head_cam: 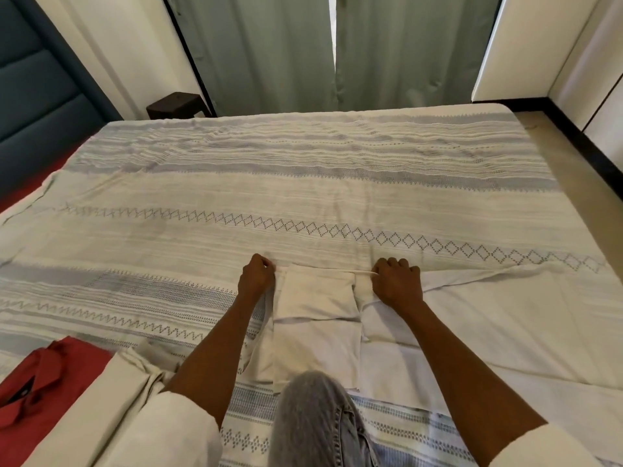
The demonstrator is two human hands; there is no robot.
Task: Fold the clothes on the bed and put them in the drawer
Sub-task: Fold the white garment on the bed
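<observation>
On the bed (303, 183), near edge, a cream garment (317, 335) lies partly folded; left hand (256, 276) and right hand (397, 281) each pinch its far edge, fingers curled. Garment type unclear. Red shirt (40, 375) cut off at left. No drawer seen.

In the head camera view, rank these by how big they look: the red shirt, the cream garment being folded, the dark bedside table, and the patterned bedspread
1. patterned bedspread
2. cream garment
3. red shirt, partly cut off by the frame, so unsure against the garment
4. dark bedside table, farthest away, which shrinks it
</observation>
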